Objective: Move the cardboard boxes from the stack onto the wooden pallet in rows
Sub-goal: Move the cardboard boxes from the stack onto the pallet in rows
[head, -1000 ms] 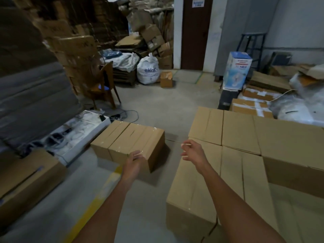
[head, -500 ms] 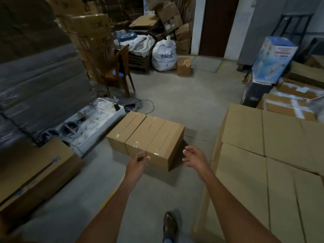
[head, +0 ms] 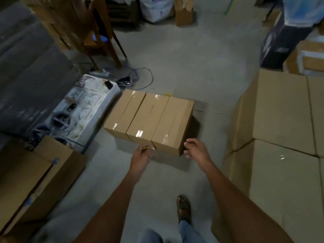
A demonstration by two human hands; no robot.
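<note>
Right grip (head: pixel 196 151) spread, empty, left grip (head: pixel 141 159) curled, contents unclear, at boxes (head: pixel 150 120) lying lengthwise away

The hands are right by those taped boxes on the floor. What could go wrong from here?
The loose grey cable coiled on the floor beyond the row of three taped brown cardboard boxes could catch a foot. The open-toed sandalled foot is unprotected if a box slips from the left hand or right hand.
</note>
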